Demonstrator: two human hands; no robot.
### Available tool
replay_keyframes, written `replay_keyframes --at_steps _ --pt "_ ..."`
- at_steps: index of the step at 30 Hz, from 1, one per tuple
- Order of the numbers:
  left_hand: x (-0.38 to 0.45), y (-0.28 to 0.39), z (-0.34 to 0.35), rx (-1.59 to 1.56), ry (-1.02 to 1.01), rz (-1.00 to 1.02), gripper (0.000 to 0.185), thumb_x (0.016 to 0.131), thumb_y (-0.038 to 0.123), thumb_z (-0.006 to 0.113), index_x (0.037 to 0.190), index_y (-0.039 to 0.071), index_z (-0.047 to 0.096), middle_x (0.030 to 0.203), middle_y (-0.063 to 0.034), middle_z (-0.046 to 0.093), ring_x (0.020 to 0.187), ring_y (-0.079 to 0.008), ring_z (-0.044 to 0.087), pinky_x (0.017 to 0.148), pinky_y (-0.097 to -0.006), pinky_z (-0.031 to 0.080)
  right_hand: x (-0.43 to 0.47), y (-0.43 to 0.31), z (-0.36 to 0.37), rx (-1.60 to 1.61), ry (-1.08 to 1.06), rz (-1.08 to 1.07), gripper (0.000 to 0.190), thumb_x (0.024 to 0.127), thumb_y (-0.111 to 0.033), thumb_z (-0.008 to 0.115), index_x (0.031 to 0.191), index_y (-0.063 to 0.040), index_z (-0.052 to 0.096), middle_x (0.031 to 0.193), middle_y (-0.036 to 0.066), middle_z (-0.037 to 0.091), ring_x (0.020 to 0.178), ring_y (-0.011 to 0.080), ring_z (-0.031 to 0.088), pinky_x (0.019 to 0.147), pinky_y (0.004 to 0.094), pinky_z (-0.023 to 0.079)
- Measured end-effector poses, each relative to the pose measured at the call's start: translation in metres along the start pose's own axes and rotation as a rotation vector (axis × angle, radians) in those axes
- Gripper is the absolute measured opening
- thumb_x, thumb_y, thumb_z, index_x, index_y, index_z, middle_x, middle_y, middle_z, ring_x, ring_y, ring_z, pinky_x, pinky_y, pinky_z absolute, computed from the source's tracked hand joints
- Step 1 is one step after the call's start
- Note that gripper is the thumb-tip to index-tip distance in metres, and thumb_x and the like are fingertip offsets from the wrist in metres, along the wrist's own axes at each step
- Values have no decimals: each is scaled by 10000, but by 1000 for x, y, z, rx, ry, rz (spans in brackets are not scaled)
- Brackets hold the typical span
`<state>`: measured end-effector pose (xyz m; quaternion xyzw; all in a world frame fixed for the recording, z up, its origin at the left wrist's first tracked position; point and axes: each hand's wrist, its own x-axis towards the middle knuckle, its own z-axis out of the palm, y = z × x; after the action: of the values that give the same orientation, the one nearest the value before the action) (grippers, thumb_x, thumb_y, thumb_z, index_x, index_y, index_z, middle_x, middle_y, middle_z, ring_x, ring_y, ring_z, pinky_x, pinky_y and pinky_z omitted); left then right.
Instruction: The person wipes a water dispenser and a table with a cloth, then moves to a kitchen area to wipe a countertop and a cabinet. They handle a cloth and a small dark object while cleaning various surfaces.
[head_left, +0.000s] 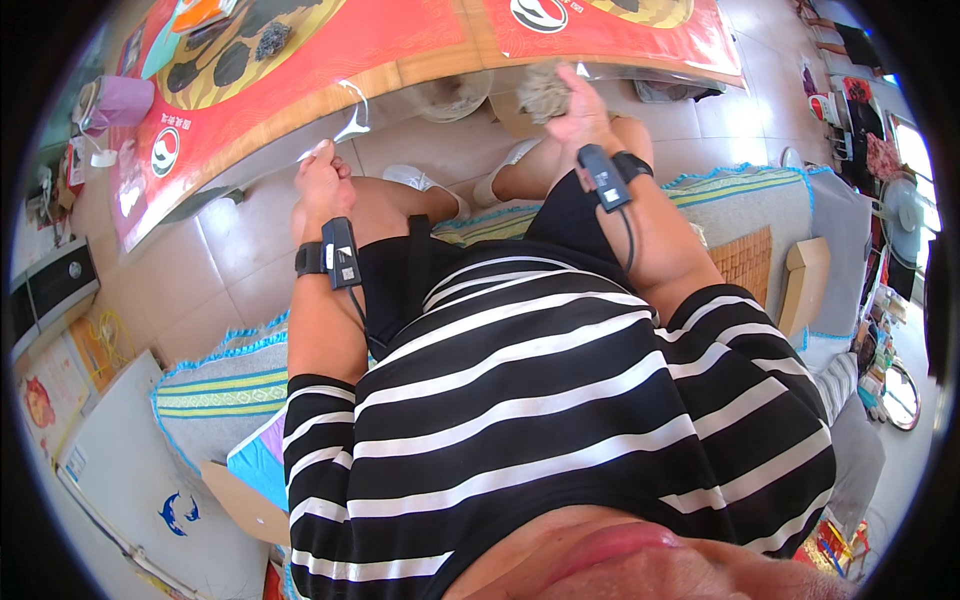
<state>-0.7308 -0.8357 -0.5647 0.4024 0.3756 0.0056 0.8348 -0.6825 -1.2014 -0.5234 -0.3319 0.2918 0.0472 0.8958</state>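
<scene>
My right hand (581, 112) is closed around a crumpled grey-beige wad (544, 94) of shaggy material, held just in front of the table's near edge. My left hand (326, 180) has its fingers curled, and its fingertips pinch the edge of a clear plastic table cover (262, 154). This cover overhangs the wooden table (431, 64) and shines where it bends. Under it lie red printed sheets (405, 30). A dark grey scouring ball (272, 40) rests on the table's left part. Each wrist carries a strapped black device with a cable.
On the table stand a purple container (120, 103) and an orange packet (201, 13). A round tub (450, 97) is beneath. I sit on a cloth-covered seat (225, 390) with a cardboard box (804, 285) to my right. A white fridge-like cabinet (150, 457) stands left; a fan (904, 210) is far right.
</scene>
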Motion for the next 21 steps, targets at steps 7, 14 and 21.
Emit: replay_keyframes --at_steps 7,14,21 --pt "-1 4 -6 -9 -88 -50 119 901 44 666 890 74 552 798 -28 557 617 -119 485 513 -271 384 13 -106 -89 -472 -41 -436 224 950 -154 520 1133 -42 584 1049 85 630 953 229 619 864 388 519" --pt "-64 15 1 314 -405 -402 295 940 272 668 1158 80 621 1040 -111 662 871 -197 628 693 -278 499 -44 -111 -34 -167 -338 -80 290 958 -261 416 979 -79 641 853 80 666 786 240 645 723 426 545" --pt "-125 -3 66 -127 -818 -238 419 981 321 609 1321 88 531 1279 -116 603 1110 -250 626 927 -463 532 -100 37 110 -868 -751 266 366 1012 -183 523 1343 -27 509 1249 59 610 1114 149 591 920 320 512"
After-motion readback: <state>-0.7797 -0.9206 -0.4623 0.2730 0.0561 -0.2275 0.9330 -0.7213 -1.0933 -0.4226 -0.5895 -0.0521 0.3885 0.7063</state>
